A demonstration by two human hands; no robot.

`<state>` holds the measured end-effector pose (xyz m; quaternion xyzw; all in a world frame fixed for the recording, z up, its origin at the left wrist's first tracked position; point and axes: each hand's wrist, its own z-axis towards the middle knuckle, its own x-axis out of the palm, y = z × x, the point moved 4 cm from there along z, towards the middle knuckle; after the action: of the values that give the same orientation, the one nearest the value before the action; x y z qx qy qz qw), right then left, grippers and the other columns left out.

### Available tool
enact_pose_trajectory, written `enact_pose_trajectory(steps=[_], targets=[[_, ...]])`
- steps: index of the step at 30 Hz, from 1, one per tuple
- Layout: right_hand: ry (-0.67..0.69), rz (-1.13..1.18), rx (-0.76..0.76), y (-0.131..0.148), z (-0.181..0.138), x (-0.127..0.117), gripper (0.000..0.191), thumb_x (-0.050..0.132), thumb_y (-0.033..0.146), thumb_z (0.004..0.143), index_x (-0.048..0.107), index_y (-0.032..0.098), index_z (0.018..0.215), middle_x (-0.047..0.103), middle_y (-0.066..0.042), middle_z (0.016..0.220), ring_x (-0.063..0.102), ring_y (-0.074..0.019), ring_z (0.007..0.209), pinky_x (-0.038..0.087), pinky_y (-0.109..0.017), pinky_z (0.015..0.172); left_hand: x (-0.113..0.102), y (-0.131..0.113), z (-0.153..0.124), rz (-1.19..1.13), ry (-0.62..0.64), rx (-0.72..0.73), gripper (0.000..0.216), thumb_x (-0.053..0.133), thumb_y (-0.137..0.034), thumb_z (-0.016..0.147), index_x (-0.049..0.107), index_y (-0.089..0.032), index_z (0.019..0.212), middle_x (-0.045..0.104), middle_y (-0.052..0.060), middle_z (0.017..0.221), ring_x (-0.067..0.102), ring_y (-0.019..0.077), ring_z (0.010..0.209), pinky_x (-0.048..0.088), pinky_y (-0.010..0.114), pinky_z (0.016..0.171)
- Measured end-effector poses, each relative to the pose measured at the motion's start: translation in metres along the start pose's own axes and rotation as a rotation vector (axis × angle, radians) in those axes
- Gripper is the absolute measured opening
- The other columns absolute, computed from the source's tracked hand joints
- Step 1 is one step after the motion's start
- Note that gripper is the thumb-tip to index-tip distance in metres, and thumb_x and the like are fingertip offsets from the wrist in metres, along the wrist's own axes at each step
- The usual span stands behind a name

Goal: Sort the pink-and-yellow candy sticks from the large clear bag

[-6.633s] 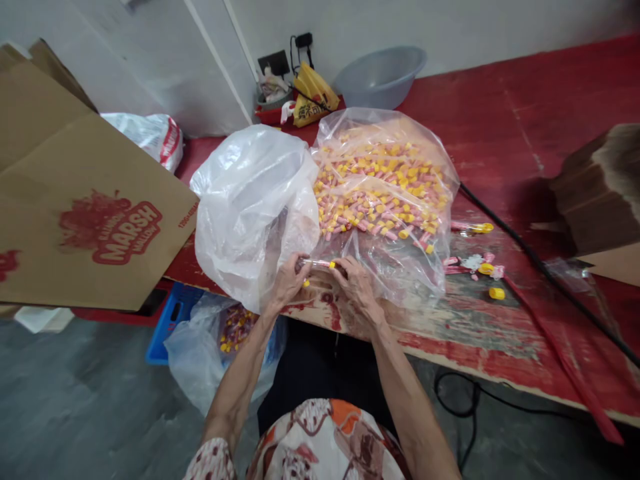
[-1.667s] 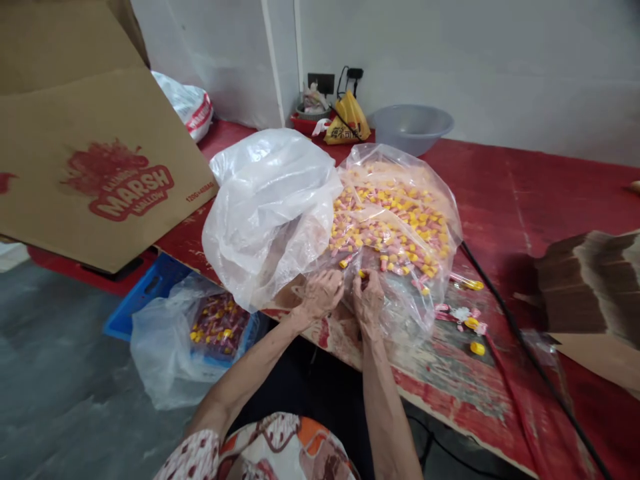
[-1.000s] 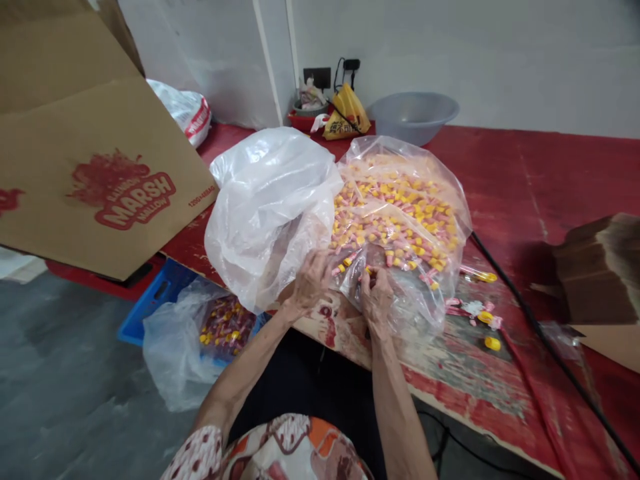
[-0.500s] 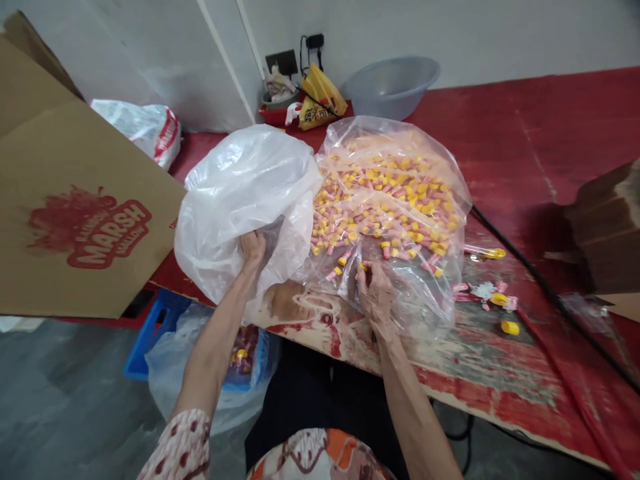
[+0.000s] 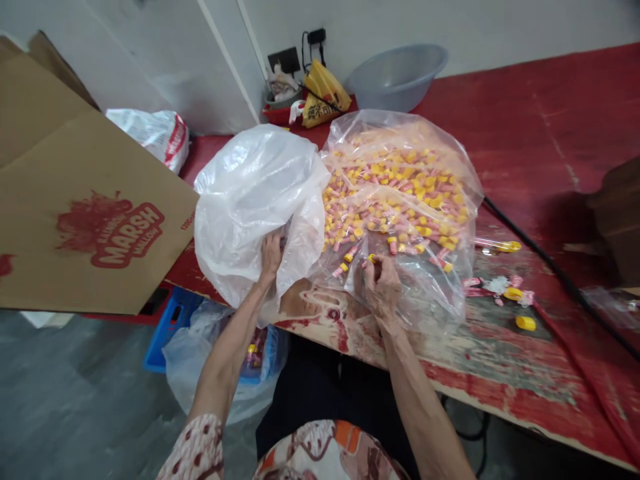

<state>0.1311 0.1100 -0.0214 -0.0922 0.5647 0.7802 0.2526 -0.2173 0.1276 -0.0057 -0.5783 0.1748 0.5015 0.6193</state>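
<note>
Nearest, floor bag: clear film sack set in a blue crate under the near edge of the bench; pink and yellow pieces show inside.
left hand: raised against the underside of the cloudy bag; fingers pressed into its folds and touching the film; whether they clench anything cannot be told.
right hand: near the left hand, at the mouth of the clear bag; fingers curled in tight, tips pinched on a yellow-capped piece.
yellow-capped piece: small, at the right fingertips, just inside the clear bag's near edge.
cloudy bag: puffed up on the bench's near left, touching the clear bag.
clear bag: lying open toward the person, heaped with pink-and-yellow pieces.
loose pieces: scattered on worn paint right of the clear bag; a single yellow cap near them.
black cable: runs diagonally across the bench, right of the clear bag.
cardboard flap: at left, red "MARSH" print.
white sack: red print, beyond the flap.
grey basin: against the far wall; yellow packet just beside it.
</note>
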Motion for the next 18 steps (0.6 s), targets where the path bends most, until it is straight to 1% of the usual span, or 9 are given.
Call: enact_pose_trajectory(steps=[2, 4, 6, 8, 10, 12, 14, 16, 18], targets=[[0.027, -0.022, -0.026, 0.000, 0.000, 0.000, 0.037, 0.044, 0.049, 0.110, 0.070, 0.022, 0.111, 0.080, -0.013, 0.106, 0.072, -0.0274, 0.095, 0.055, -0.041, 0.091, -0.003, -0.004, -0.003, -0.007, -0.022, 0.019, 0.018, 0.066, -0.022, 0.090, 0.072, -0.023, 0.107, 0.074, 0.015, 0.119, 0.066, 0.0376, 0.124, 0.051, 0.053, 0.118], [0.056, -0.030, -0.041, 0.000, 0.000, 0.000, 0.035, 0.044, 0.046, 0.110, 0.070, 0.022, 0.110, 0.079, -0.013, 0.105, 0.071, -0.0277, 0.096, 0.054, -0.041, 0.091, -0.005, -0.011, -0.001, -0.003, -0.054, 0.054, 0.023, 0.065, -0.020, 0.092, 0.073, -0.022, 0.114, 0.073, 0.015, 0.123, 0.064, 0.0373, 0.128, 0.050, 0.053, 0.120], [0.023, -0.016, -0.047, 0.000, -0.001, -0.002, 0.035, 0.043, 0.046, 0.110, 0.069, 0.023, 0.111, 0.078, -0.011, 0.103, 0.070, -0.0269, 0.093, 0.054, -0.041, 0.090, -0.003, -0.018, 0.003, 0.031, -0.058, 0.096, 0.025, 0.062, -0.019, 0.094, 0.073, -0.022, 0.117, 0.073, 0.016, 0.126, 0.063, 0.0366, 0.131, 0.048, 0.052, 0.122], [-0.041, -0.004, -0.052, 0.001, -0.001, -0.006, 0.035, 0.043, 0.047, 0.110, 0.068, 0.023, 0.111, 0.077, -0.010, 0.101, 0.069, -0.0259, 0.091, 0.055, -0.041, 0.090, 0.001, -0.025, 0.007, 0.070, -0.017, 0.128, 0.023, 0.057, -0.018, 0.096, 0.072, -0.022, 0.113, 0.074, 0.017, 0.124, 0.064, 0.0362, 0.129, 0.048, 0.052, 0.122], [-0.042, -0.013, -0.067, 0.001, -0.001, -0.007, 0.034, 0.043, 0.045, 0.110, 0.068, 0.023, 0.110, 0.076, -0.010, 0.101, 0.068, -0.0258, 0.091, 0.054, -0.041, 0.090, 0.004, -0.028, 0.011, 0.062, 0.025, 0.134, 0.019, 0.055, -0.019, 0.097, 0.071, -0.022, 0.106, 0.075, 0.016, 0.118, 0.067, 0.0355, 0.123, 0.051, 0.051, 0.118], [0.017, -0.032, -0.083, 0.002, 0.000, -0.006, 0.031, 0.045, 0.044, 0.109, 0.068, 0.024, 0.107, 0.076, -0.010, 0.101, 0.067, -0.0262, 0.091, 0.054, -0.041, 0.090, 0.003, -0.027, 0.014, -0.004, 0.044, 0.103, 0.013, 0.059, -0.026, 0.098, 0.070, -0.023, 0.102, 0.075, 0.014, 0.109, 0.069, 0.0344, 0.114, 0.055, 0.049, 0.111], [0.054, -0.033, -0.076, 0.000, 0.003, -0.007, 0.029, 0.048, 0.043, 0.108, 0.069, 0.024, 0.106, 0.075, -0.011, 0.100, 0.066, -0.0265, 0.092, 0.053, -0.040, 0.089, -0.001, -0.024, 0.013, -0.091, 0.059, 0.015, 0.014, 0.068, -0.038, 0.096, 0.069, -0.023, 0.098, 0.074, 0.011, 0.097, 0.071, 0.0321, 0.100, 0.058, 0.046, 0.101], [0.038, -0.017, -0.050, -0.003, 0.007, -0.011, 0.029, 0.049, 0.044, 0.108, 0.070, 0.024, 0.108, 0.074, -0.011, 0.101, 0.066, -0.0272, 0.094, 0.052, -0.039, 0.088, -0.008, -0.021, 0.008, -0.194, 0.055, -0.093, 0.022, 0.077, -0.043, 0.088, 0.069, -0.023, 0.094, 0.072, 0.007, 0.087, 0.069, 0.0278, 0.086, 0.059, 0.042, 0.091], [0.010, -0.005, -0.024, -0.007, 0.009, -0.016, 0.032, 0.048, 0.046, 0.109, 0.071, 0.023, 0.111, 0.074, -0.012, 0.102, 0.066, -0.0278, 0.096, 0.051, -0.039, 0.087, -0.018, -0.022, -0.003, -0.274, 0.016, -0.159, 0.027, 0.079, -0.044, 0.084, 0.070, -0.022, 0.097, 0.071, 0.005, 0.085, 0.066, 0.0233, 0.079, 0.059, 0.038, 0.084]])
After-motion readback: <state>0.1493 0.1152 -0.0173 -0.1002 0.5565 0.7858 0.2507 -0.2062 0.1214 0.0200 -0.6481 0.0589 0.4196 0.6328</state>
